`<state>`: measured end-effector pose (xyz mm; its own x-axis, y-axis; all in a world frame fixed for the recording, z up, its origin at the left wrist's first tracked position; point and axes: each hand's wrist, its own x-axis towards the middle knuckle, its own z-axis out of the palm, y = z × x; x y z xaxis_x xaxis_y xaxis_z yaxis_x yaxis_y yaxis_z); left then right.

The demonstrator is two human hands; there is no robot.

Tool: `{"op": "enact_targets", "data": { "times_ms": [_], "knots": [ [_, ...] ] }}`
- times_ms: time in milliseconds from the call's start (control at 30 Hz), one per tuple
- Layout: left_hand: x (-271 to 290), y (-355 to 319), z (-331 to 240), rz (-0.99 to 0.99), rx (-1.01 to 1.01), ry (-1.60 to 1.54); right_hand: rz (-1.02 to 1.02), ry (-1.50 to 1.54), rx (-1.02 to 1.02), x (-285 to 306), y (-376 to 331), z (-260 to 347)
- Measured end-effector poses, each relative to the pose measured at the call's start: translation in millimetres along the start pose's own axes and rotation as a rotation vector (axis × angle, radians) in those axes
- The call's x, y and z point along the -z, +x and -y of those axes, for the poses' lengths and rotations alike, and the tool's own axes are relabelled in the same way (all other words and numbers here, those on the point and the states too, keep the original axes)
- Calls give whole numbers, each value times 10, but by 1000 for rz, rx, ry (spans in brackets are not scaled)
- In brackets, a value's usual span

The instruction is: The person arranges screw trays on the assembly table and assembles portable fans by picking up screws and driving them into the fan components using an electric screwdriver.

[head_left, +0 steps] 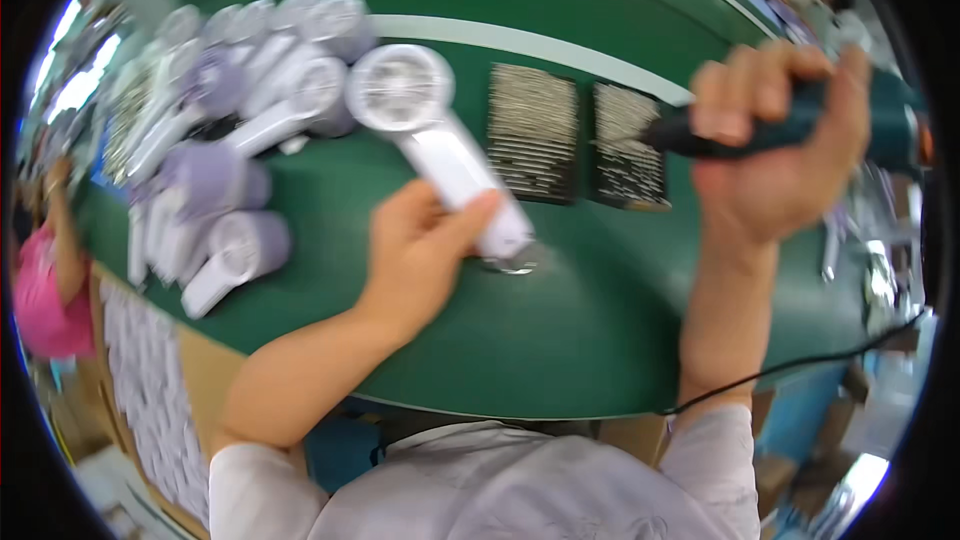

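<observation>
My left hand (425, 245) grips the handle of a white handheld fan (445, 155) with a round grille, its head pointing away from me. A shiny clear or metallic piece (515, 260) shows at the handle's lower end. Raised at the right, my right hand (765, 130) is wrapped round a dark green electric screwdriver (820, 120), its black nose pointing left. That tip is over the smaller of two black screw trays (630, 190); whether it touches a screw is blurred. The larger screw tray (533, 135), with rows of silver screws, lies between the fan and the smaller tray.
Several white and lilac fans (235, 250) are heaped on the green table (580, 340) at the left. A black cable (790, 368) runs along the right side. Beyond the table's left edge stands a box of white parts (150, 380), near a person in pink (55, 290).
</observation>
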<state>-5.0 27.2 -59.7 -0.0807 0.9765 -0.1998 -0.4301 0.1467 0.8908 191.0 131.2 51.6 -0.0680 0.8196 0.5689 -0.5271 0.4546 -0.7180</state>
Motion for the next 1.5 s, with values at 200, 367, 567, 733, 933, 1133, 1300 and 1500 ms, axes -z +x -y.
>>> {"op": "enact_targets", "data": {
  "times_ms": [200,367,567,733,933,1133,1300,1500],
  "knots": [
    [-174,115,131,42,114,56,-95,-90,-71,426,-104,-53],
    [-203,130,94,66,107,24,-94,-108,-79,389,-186,-254],
    [-185,170,89,116,87,77,-73,-164,-72,345,-225,-357],
    [-161,166,86,94,120,97,-73,-188,-51,364,-235,-400],
    [-128,150,83,71,154,112,-63,-187,-59,365,-256,-457],
    [-141,147,72,76,164,61,-37,-146,-70,340,-262,-458],
    [-157,142,58,72,161,52,-18,-180,-55,326,-279,-466],
    [-165,129,56,67,158,52,-43,-183,-73,321,-309,-492]
  ]
}}
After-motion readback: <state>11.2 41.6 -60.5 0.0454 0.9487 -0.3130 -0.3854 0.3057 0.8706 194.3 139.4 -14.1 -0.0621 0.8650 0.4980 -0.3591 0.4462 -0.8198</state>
